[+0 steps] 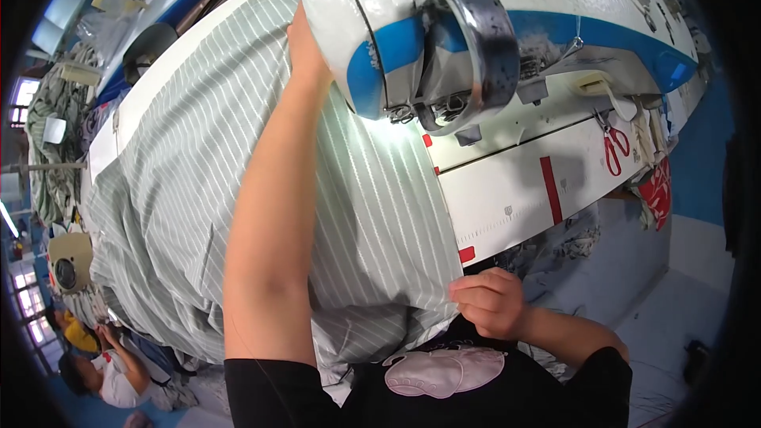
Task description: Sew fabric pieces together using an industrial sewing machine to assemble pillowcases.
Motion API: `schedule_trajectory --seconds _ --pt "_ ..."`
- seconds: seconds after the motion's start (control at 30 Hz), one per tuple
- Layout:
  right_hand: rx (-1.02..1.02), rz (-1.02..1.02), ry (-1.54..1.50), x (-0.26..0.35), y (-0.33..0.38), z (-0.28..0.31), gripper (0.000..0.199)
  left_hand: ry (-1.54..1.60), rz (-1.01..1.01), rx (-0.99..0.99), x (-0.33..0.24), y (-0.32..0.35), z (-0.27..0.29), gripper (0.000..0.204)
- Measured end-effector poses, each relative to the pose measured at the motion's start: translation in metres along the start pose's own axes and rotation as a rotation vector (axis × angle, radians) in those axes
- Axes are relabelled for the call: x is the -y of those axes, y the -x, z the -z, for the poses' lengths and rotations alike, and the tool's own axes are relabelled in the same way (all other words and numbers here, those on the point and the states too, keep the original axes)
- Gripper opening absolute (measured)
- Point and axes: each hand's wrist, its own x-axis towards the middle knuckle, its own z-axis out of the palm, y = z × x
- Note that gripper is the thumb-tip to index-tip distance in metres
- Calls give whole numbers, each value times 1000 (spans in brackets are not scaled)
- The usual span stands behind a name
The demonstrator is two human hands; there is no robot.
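Note:
Grey-green fabric with white stripes (pixel 372 230) spreads across the sewing table and hangs toward my lap. Its straight right edge runs from under the lit needle area of a white and blue sewing machine (pixel 341 32) down to my right hand. My right hand (pixel 491 301) is closed, pinching the near corner of that edge between thumb and fingers. My left arm reaches far forward over the cloth. My left hand (pixel 304 43) rests on the fabric beside the machine head, which hides most of its fingers.
Red-handled scissors (pixel 614 150) lie at the right end of the white table (pixel 499 214), which carries red tape marks (pixel 550 190). Piled cloth (pixel 55 135) stands at far left. Two other people, one a person in white (pixel 123 372), sit at lower left.

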Motion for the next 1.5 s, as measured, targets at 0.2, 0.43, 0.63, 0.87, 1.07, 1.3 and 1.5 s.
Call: schedule_trajectory --seconds 0.2,0.43,0.63,0.87,1.07,1.3,1.5 --pt "35 0 13 -12 -27 2 8 -276 -150 57 1 -22 10 43" --pt "100 47 31 -36 -57 4 9 -357 -201 88 26 -67 15 34" --pt "71 44 32 -50 -82 4 12 -494 -267 116 43 -106 19 29" --pt "122 65 98 -65 -109 6 8 -661 -360 123 48 -161 35 23" --pt "233 -4 146 -66 -113 10 15 -764 -495 111 34 -155 15 20" --pt "-13 145 234 -67 -111 -13 23 -804 -441 128 41 -143 63 28" --pt "-19 -92 -78 -3 -47 -19 22 -710 -324 287 -43 -9 116 52"
